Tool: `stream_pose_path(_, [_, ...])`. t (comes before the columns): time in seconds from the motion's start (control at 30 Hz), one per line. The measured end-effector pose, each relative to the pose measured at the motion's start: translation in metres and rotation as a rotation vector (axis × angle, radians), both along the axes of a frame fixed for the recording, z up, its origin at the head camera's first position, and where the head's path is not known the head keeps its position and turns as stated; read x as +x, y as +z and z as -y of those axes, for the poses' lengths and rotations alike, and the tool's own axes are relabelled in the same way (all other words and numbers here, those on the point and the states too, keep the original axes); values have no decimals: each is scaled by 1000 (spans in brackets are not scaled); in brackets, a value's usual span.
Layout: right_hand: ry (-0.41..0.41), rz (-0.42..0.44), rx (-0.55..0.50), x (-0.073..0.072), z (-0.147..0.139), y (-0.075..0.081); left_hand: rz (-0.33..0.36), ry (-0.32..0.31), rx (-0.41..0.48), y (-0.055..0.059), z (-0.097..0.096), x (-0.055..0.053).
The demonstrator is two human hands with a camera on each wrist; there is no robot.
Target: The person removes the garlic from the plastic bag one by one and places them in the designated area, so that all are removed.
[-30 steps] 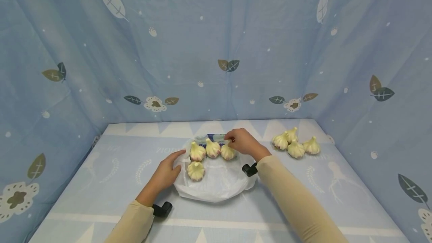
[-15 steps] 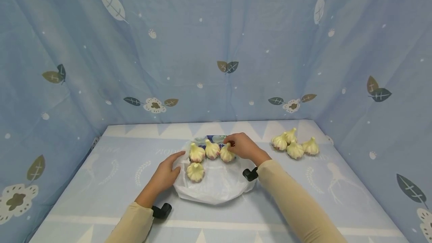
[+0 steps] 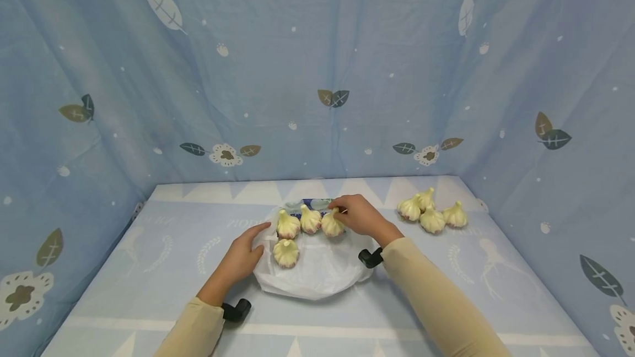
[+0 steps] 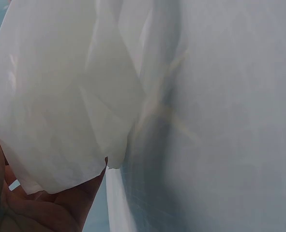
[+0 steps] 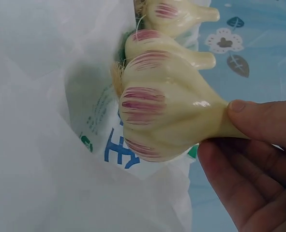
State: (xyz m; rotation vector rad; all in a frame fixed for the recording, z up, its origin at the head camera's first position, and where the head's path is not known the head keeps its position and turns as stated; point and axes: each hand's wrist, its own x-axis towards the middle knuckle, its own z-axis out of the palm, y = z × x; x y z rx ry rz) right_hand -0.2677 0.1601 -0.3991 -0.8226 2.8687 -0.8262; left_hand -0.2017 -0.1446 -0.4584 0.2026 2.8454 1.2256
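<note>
While the right hand (image 3: 359,215) pinches a garlic bulb (image 3: 332,226) by its neck, the left hand (image 3: 243,255) rests against the left edge of a white plastic bag (image 3: 317,274) spread on the pale blue worktop (image 3: 134,291). Right hand: the thumb lies on one side of the neck and the fingers (image 5: 230,169) on the other, drawn together on the bulb, whose purple-streaked base points away from the palm. The held bulb is at the far right part of the bag, within its outline; whether its base touches the plastic cannot be told. Left hand: the fingers are extended, with the thumb set apart; the left wrist view shows a sheet of plastic hanging across them and hiding their tips. Beside the held bulb, two bulbs (image 3: 300,221) continue the row to the left, and a fourth bulb (image 3: 286,253) sits nearer the person, just in front of the leftmost one. Blue and green print (image 5: 121,150) marks the far part of the bag. Well apart, at the far right of the worktop, stands a cluster of four bulbs (image 3: 432,219). Beige sleeves (image 3: 436,296) cover both forearms; behind the worktop hangs a blue curtain (image 3: 268,65) patterned with leaves and flowers
</note>
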Motion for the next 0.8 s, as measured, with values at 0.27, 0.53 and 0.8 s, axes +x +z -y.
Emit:
stream_pose_path(0.27, [15,-35,-9,4,-5,5,-5,-11,-1,0,2,1])
stream_pose_path(0.53, [34,-76,-30,14,-12,17,-4,-5,-7,1,1,0])
stream_pose_path(0.8, [35,-146,-32,23,-21,29,-8,-9,-13,2,0,0])
